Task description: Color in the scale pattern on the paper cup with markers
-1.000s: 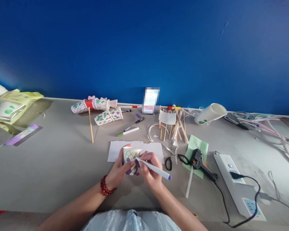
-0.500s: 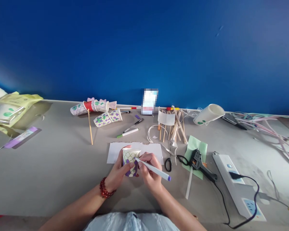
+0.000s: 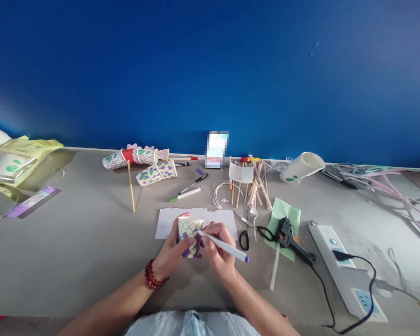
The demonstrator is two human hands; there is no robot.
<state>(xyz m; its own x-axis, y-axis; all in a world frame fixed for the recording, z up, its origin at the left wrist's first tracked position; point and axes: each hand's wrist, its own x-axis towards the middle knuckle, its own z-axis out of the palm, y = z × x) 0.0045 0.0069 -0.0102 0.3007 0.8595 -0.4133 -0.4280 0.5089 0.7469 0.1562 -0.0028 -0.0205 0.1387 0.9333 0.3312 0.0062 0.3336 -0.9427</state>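
Note:
My left hand (image 3: 173, 249) is closed around a paper cup (image 3: 190, 229), its thumb pressed across the front. Green scale outlines cover the cup, and some scales near the bottom and right side are coloured purple. Between the fingers of my right hand (image 3: 220, 247) is a white marker (image 3: 227, 247) with a purple end. Its tip meets the cup's right side near the upper middle. Behind the cup lies a white sheet of paper (image 3: 164, 225), partly hidden by my hands.
Scissors (image 3: 244, 240), a glue gun (image 3: 286, 233) on green paper and a power strip (image 3: 336, 261) lie to the right. Wooden sticks (image 3: 255, 186), a white cup (image 3: 304, 167) and a phone (image 3: 216, 149) stand farther back. Decorated cups (image 3: 157, 172) and a green marker (image 3: 185, 194) lie back left.
The view has shifted very slightly. Both hands, the cup and the marker keep nearly the same position, with the marker tip still at the cup's side.

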